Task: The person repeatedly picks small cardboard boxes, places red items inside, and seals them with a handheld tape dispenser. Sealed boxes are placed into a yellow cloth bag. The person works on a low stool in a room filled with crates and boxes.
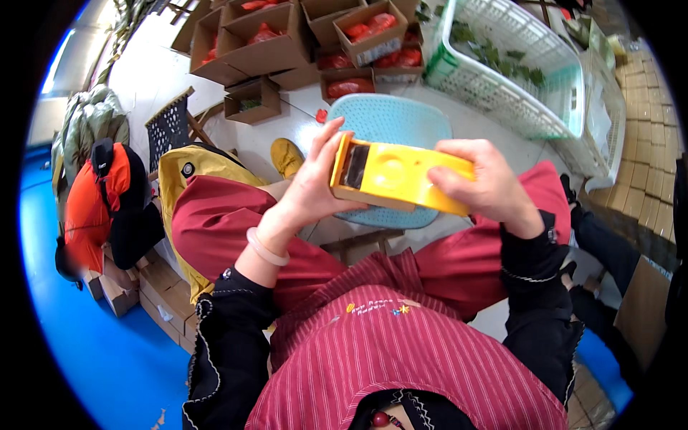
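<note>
In my right hand (484, 177) is a yellow plastic packing-tape dispenser (414, 172), gripped by its right end with the thumb on top. The dispenser lies across a small cardboard box (389, 202), most of which it hides. My left hand (314, 180) holds the box's left end, fingers behind it and thumb along the near side. A dark, shiny strip (355, 166) shows in the opening near the dispenser's left end. Both hands are above a light-blue perforated plastic stool or basket base (395, 115) between my knees.
Cardboard boxes (263, 48) with red bags stand beyond, beside a smaller open box (252, 102). A white plastic crate (500, 80) holding green leaves is at the far right. Stacked small cartons (645, 123) line the right edge. At left sits a person in an orange vest (91, 209).
</note>
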A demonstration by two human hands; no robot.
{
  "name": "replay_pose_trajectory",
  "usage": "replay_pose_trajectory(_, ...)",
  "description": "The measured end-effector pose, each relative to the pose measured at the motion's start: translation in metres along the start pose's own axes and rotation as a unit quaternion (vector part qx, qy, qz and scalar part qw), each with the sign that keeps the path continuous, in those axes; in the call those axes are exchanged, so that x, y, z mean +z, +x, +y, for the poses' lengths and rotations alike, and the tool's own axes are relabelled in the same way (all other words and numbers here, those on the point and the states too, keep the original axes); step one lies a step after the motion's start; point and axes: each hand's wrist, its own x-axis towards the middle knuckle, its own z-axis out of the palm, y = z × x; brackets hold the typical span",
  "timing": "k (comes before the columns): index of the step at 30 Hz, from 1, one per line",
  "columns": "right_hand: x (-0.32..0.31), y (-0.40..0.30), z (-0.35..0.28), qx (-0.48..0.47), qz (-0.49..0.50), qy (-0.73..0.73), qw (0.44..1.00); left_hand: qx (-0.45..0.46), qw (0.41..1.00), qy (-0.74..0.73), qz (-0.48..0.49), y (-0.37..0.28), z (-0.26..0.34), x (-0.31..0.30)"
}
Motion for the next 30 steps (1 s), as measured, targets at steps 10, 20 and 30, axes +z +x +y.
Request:
replay_pose_trajectory(10, -0.089, -0.096, 0.045, 0.12, 0.044, -0.186, 0.974, -0.03, 0.99, 0.133, -0.041, 0.003, 0.01, -0.003)
replay_pose_trajectory(20, -0.03, -0.014, 0.035, 0.038, 0.063, -0.332, 0.941, 0.069, 0.892, 0.398, -0.205, 0.038, 0.061, 0.014)
replay_pose_trajectory(30, -0.025, -0.107, 0.048, -0.038, 0.286, 0.139, 0.947, -0.138, 0.968, 0.209, -0.006, 0.044, -0.008, -0.006)
